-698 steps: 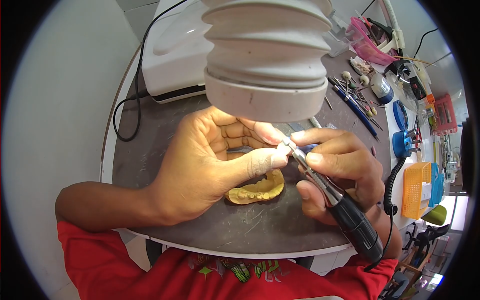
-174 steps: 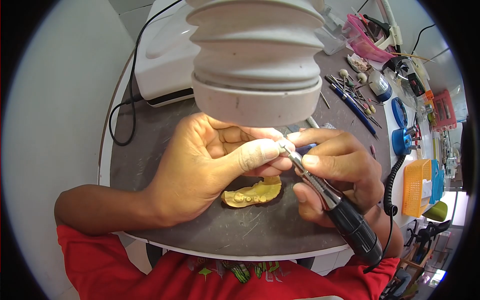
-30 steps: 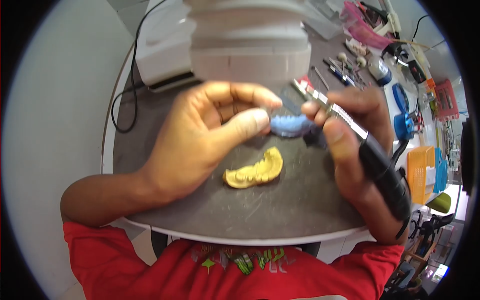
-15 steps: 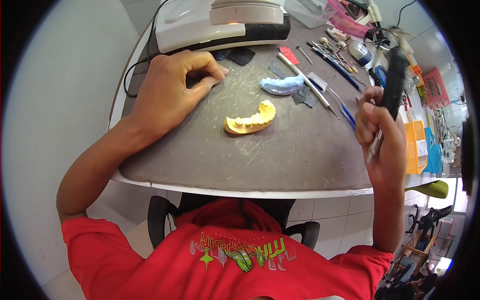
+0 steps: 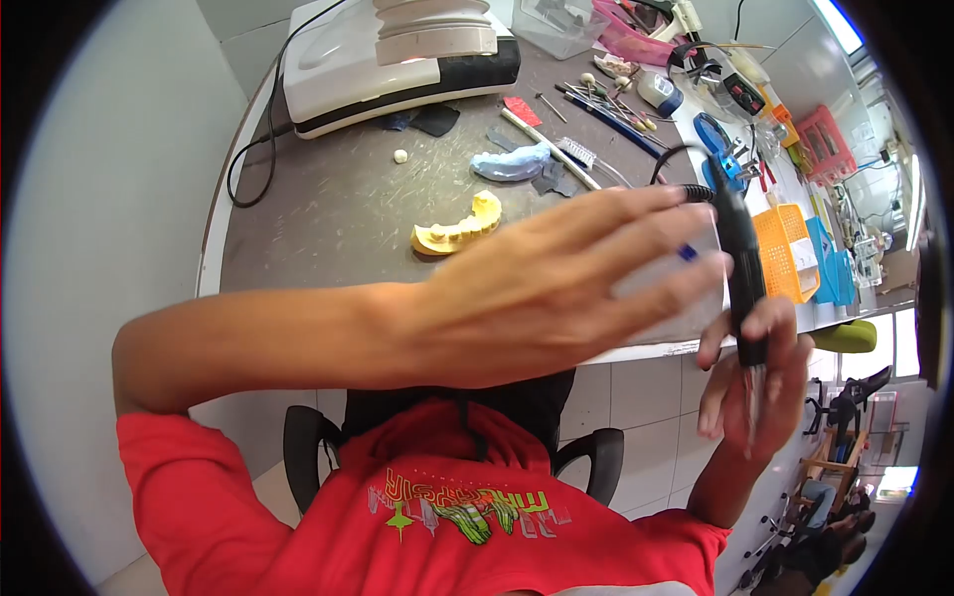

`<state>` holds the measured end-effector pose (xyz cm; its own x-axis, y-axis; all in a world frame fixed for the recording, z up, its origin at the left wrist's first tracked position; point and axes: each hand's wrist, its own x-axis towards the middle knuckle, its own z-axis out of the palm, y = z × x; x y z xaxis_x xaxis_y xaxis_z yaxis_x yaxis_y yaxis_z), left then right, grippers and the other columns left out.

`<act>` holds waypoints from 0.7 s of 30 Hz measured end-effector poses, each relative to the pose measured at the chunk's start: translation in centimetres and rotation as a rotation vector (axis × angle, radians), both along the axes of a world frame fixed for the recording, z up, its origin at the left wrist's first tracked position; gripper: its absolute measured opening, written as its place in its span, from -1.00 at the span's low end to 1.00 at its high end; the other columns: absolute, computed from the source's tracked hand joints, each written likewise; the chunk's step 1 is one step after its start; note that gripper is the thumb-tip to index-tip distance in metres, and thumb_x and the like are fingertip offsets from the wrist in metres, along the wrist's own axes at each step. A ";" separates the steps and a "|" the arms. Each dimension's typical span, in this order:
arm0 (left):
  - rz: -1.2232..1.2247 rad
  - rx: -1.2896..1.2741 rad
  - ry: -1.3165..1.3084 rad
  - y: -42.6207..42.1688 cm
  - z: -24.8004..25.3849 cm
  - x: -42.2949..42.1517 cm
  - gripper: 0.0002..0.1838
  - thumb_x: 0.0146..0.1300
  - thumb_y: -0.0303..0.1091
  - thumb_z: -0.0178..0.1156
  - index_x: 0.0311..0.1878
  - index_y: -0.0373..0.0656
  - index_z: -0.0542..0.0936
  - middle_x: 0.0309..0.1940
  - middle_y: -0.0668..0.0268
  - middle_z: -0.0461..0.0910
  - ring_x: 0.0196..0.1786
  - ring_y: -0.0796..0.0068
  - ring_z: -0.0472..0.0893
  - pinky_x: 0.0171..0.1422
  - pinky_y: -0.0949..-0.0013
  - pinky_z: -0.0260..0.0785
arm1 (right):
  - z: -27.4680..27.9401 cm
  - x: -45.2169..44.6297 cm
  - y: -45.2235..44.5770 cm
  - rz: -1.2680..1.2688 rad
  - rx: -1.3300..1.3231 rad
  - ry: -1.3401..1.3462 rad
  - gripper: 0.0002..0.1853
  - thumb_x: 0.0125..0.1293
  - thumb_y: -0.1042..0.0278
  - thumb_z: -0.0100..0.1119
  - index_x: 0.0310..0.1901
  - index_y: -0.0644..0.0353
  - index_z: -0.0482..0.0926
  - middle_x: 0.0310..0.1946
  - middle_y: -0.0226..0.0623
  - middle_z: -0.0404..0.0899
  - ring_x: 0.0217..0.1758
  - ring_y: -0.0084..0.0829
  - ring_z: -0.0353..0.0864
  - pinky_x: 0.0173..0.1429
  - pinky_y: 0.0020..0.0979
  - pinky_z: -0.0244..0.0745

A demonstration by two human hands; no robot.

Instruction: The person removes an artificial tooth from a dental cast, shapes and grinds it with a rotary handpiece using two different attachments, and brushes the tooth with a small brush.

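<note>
The right hand [image 5: 785, 358] is closed loosely around the handpiece [image 5: 741, 268], whose metal tip [image 5: 752, 392] points to six o'clock, close to the palm. The left hand [image 5: 566, 288] is open, fingers a little spread beside the handpiece at its three o'clock; contact is unclear. On the surface [image 5: 328, 219], the yellow model [image 5: 457, 236] has the white piece [image 5: 400, 156] at eleven o'clock and the blue mould [image 5: 510, 164] at one. A loose grip could let the handpiece slip; its tip might scratch the palm. A low left forearm sweep could knock the model.
</note>
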<state>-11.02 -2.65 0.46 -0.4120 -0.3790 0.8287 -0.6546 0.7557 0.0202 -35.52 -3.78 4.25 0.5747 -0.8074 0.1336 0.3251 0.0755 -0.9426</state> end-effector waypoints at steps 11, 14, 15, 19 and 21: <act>-0.463 -0.213 0.300 -3.6 2.5 -11.3 -0.63 0.20 -0.28 0.05 0.08 -0.14 0.43 -0.05 0.19 0.48 0.07 0.25 0.49 0.16 0.21 0.35 | 3.7 -6.8 2.1 0.498 -0.251 0.011 -0.55 0.23 0.60 0.21 0.06 0.19 0.21 0.12 0.60 0.23 0.15 0.25 0.44 0.20 -0.02 0.46; -0.542 -0.088 0.308 -2.4 2.6 -11.4 -0.73 0.18 -0.29 0.06 -0.06 -0.16 0.45 -0.28 0.25 0.50 -0.11 0.29 0.57 0.00 0.27 0.41 | 2.6 -9.3 4.7 -0.190 -0.661 0.242 -0.45 0.34 -0.06 0.09 0.08 0.28 0.28 -0.37 0.18 0.59 -0.63 -0.41 0.53 -0.42 -0.52 0.33; -0.557 0.147 0.265 -1.8 2.4 -11.2 -0.76 0.18 -0.31 0.07 -0.10 -0.18 0.44 -0.33 0.23 0.49 -0.17 0.26 0.59 -0.06 0.22 0.42 | 2.6 -9.4 4.7 -0.439 -0.843 0.461 -0.37 0.27 -0.20 0.10 0.03 0.30 0.35 -0.44 0.01 0.54 -0.64 -0.49 0.41 -0.43 -0.52 0.21; -0.731 0.604 0.405 -0.3 0.7 -10.7 -0.74 0.11 -0.45 0.22 -0.19 -0.28 0.38 -0.33 0.05 0.53 -0.24 -0.01 0.59 -0.15 0.05 0.42 | 4.6 -7.7 1.9 -0.477 -1.034 0.820 -0.25 -0.13 -0.36 0.38 -0.25 0.32 0.57 -0.48 -0.36 0.37 -0.48 -0.50 0.30 -0.37 -0.49 0.13; -0.796 0.843 0.481 -0.3 0.2 -9.8 -0.63 0.04 -0.49 0.29 -0.15 -0.36 0.34 -0.30 -0.07 0.54 -0.17 -0.17 0.55 -0.15 0.01 0.38 | 4.5 -6.0 0.6 -0.421 -1.001 0.819 -0.24 -0.20 -0.33 0.45 -0.27 0.32 0.57 -0.47 -0.36 0.39 -0.48 -0.51 0.32 -0.36 -0.50 0.16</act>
